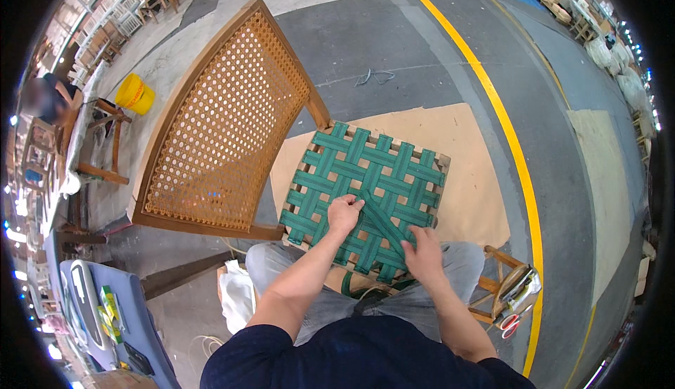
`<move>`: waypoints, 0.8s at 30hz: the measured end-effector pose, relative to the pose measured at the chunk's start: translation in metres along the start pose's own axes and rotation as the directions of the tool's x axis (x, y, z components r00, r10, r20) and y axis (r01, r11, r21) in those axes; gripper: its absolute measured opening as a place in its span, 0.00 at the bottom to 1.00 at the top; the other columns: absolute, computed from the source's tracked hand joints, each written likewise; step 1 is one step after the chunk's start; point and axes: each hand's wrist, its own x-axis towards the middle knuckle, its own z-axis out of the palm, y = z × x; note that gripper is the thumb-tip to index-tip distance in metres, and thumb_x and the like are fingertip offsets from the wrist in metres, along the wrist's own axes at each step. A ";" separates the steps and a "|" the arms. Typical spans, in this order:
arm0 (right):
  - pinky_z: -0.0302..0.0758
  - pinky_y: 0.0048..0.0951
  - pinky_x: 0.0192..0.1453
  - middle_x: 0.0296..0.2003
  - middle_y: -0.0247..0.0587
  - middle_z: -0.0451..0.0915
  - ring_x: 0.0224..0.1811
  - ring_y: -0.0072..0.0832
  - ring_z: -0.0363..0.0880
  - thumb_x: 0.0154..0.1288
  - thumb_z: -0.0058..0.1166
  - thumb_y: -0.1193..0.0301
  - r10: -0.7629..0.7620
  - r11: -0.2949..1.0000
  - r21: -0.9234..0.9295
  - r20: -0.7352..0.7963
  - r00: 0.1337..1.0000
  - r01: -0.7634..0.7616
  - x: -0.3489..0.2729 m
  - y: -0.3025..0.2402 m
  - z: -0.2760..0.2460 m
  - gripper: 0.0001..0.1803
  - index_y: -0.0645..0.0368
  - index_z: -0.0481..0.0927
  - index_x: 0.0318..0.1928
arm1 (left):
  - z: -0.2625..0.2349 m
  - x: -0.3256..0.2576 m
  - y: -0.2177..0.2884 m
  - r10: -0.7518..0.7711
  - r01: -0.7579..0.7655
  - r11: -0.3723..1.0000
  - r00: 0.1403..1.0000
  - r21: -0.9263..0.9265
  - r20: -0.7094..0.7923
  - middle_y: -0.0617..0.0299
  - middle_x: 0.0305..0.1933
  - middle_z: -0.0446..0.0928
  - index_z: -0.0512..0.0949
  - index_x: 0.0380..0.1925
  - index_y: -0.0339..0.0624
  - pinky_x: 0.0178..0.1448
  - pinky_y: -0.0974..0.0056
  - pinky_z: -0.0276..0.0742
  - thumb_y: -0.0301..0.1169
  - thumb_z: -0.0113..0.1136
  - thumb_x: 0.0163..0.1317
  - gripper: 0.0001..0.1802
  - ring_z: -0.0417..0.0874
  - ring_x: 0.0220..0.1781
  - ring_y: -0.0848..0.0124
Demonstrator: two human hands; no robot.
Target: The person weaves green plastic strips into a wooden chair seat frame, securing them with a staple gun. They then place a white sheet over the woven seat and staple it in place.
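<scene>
Webbing strips [415, 193] in green cross over and under on the seat of a wooden chair [200, 228], which stands before the person's lap with its caned back [228, 111] to the left. One loose green strip [385, 225] runs slantwise across the weave between the hands. The left hand [344, 214] has its fingers pinched together on the strip's upper end, near the middle of the seat; the right hand [424, 254] has its fingers clamped on it near the front edge. Brown sheet [472, 178] lies under the chair. At upper left, a yellow bucket [135, 95] sits near a wooden frame [114, 139]; its contents cannot be made out. A green-and-yellow box [110, 304] rests on a blue-grey surface [143, 304] at lower left; what it holds is hidden. Red-handled scissors [511, 326] lie by a small wooden stool [500, 257] at right.
</scene>
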 end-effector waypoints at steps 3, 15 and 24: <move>0.79 0.42 0.41 0.33 0.42 0.79 0.30 0.38 0.79 0.73 0.58 0.62 0.261 0.709 0.562 0.350 0.900 -0.425 0.020 -0.016 0.046 0.23 0.59 0.74 0.63 | 0.005 -0.009 0.023 0.039 -0.046 0.993 0.997 0.109 0.061 0.53 0.36 0.87 0.87 0.42 0.37 0.48 0.55 0.81 0.41 0.71 0.60 0.18 0.87 0.40 0.55; 0.67 0.26 0.28 0.27 0.30 0.74 0.20 0.20 0.67 0.74 0.48 0.37 0.234 -0.712 0.492 0.839 0.491 -0.501 0.092 -0.031 0.127 0.32 0.57 0.69 0.48 | -0.031 0.035 0.056 -0.073 0.033 0.993 0.925 0.112 0.372 0.56 0.26 0.83 0.79 0.62 0.38 0.26 0.60 0.81 0.34 0.56 0.70 0.22 0.82 0.23 0.68; 0.67 0.19 0.24 0.24 0.23 0.72 0.19 0.13 0.67 0.65 0.56 0.31 -0.035 -0.858 0.261 0.830 0.556 -0.443 0.112 -0.032 0.136 0.40 0.62 0.73 0.41 | -0.021 0.080 0.078 -0.325 -0.102 0.692 0.840 0.715 0.435 0.55 0.25 0.84 0.84 0.20 0.37 0.31 0.58 0.83 0.28 0.56 0.62 0.13 0.86 0.25 0.63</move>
